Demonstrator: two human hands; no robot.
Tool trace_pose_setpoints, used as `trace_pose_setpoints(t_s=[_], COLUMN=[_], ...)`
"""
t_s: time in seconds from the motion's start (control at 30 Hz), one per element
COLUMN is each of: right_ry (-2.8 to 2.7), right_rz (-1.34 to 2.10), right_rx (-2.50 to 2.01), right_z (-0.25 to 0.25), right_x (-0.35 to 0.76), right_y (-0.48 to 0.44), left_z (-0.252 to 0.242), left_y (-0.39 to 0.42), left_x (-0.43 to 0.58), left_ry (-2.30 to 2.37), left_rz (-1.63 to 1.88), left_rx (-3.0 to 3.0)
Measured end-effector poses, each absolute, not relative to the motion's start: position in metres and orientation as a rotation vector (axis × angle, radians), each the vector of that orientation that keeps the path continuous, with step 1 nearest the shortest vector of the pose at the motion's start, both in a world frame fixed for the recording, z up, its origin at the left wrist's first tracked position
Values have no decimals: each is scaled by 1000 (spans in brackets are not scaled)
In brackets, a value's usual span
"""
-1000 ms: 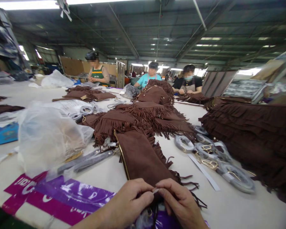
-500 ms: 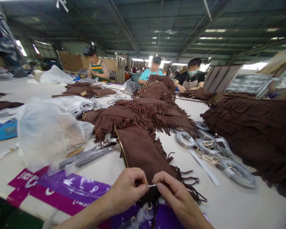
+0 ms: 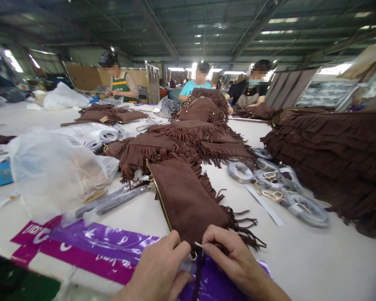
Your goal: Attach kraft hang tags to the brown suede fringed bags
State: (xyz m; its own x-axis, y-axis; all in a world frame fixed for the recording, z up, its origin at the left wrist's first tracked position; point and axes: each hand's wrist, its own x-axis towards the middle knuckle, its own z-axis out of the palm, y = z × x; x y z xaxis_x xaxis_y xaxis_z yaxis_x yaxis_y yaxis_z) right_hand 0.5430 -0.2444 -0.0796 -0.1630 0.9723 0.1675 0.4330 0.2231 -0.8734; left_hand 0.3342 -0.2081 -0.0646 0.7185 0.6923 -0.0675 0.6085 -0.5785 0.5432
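A brown fringed pouch (image 3: 188, 200) lies flat on a pale counter (image 3: 347, 259), its near end directly ahead of a worker's two bare hands. Its long axis runs away from the hands and a little leftward, with a gold zip (image 3: 159, 196) down the left edge and fringe (image 3: 238, 225) spilling right. The right hand (image 3: 233, 255) is nearer, at the pouch's near end, its grip pinching one thin white strip (image 3: 198, 244) between thumb and forefinger. The left hand (image 3: 161, 265) curls just off the near left corner, beside one gold ring (image 3: 194, 256); whether its grip pinches anything, one cannot tell. Under the hands spreads one purple and magenta plastic sheet (image 3: 100, 240). To the right sit about five coiled straps (image 3: 304, 211) in clear wrap and one paper strip (image 3: 265, 205); to the left, what look like two straight grey straps (image 3: 113, 205) and one large translucent bag (image 3: 59, 167). Beyond the pouch, a pile of fringed brown pieces (image 3: 181, 140) overlaps too much to count, as does the heap at far right (image 3: 332, 167). Three co-workers (image 3: 123, 85) line the opposite side.
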Motion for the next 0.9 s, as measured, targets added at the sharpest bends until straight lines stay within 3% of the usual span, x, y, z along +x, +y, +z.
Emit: trace_pose_setpoints(t_s=[0.1,0.33,0.5,0.9], right_ry=[-1693,-1903,-1943,-2087], right_rz=[1032,1052,1003,566], right_rx=[-1219,-1064,-1007,-1022], right_z=[-78,-67,-69,-95], right_x=[546,544,538,527], right_y=[-246,-248,-249,-249], left_z=[-77,-85,-85,-89], left_y=[-217,-215,-217,-209], left_x=[328,324,320,323], left_ry=[960,887,861,970], left_rz=[280,682,741,739], left_rx=[2445,2321,2236,1981])
